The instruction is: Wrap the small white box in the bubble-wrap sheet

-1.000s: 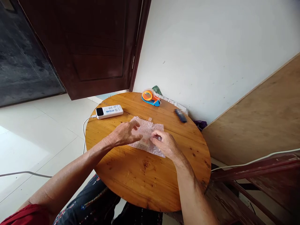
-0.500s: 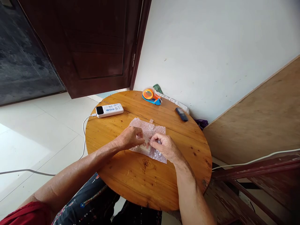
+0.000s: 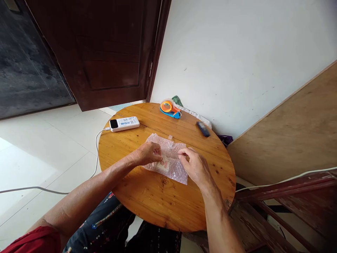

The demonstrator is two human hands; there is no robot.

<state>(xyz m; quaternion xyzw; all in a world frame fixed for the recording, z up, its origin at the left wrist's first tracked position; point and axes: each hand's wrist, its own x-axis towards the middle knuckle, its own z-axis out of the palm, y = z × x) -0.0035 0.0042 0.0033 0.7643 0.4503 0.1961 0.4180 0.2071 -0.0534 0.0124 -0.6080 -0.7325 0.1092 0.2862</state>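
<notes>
A sheet of pinkish bubble wrap (image 3: 175, 172) lies on the round wooden table. On or under its film is a small flat pale packet (image 3: 163, 164) with red print. My left hand (image 3: 149, 154) is over the wrap's left side, fingers curled and thumb drawn in beside the packet; what they pinch, if anything, is hidden. My right hand (image 3: 194, 163) hovers at the wrap's right side, with thumb and forefinger brought close together; I cannot make out anything between them. A small clear strip (image 3: 170, 137) sticks out at the wrap's far edge.
Toward the back of the table (image 3: 147, 207) stands an orange and blue tape dispenser (image 3: 170, 108). A white power bank (image 3: 124, 124) with a cable lies at the left. At the right back is a dark, blurred object (image 3: 203, 129). Wall and door are behind.
My right hand has drawn away from the packet to the right, uncovering more of its red print. My left hand has stayed almost in place.
</notes>
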